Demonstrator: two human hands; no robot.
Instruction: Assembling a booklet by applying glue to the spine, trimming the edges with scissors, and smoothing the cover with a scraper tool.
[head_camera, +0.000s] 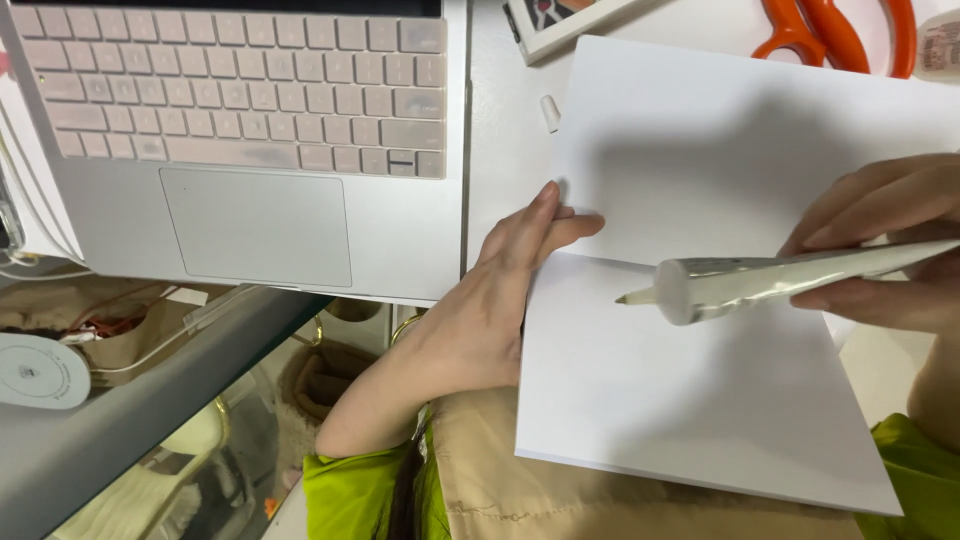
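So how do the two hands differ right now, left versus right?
The left hand lies open with fingers stretched, pressing the left edge of the white paper; the right hand is curled around a silvery cone tube, gripping it. The left hand holds nothing and touches the sheet; the right hand hovers over it, with the cone's tip pointing left. Both are bare and over the same sheet.

Left forearm up from lower centre, bare, wrist bent slightly. Left hand (500, 285) edge-on, fingers straight and together, pointing up and right, thumb side hidden, palm not visible. Right hand (885, 245) in from right edge, only partly in frame, fingers curled in closed grip, index extended along top, knuckles toward camera. Right wrist out of frame. Hands well apart.
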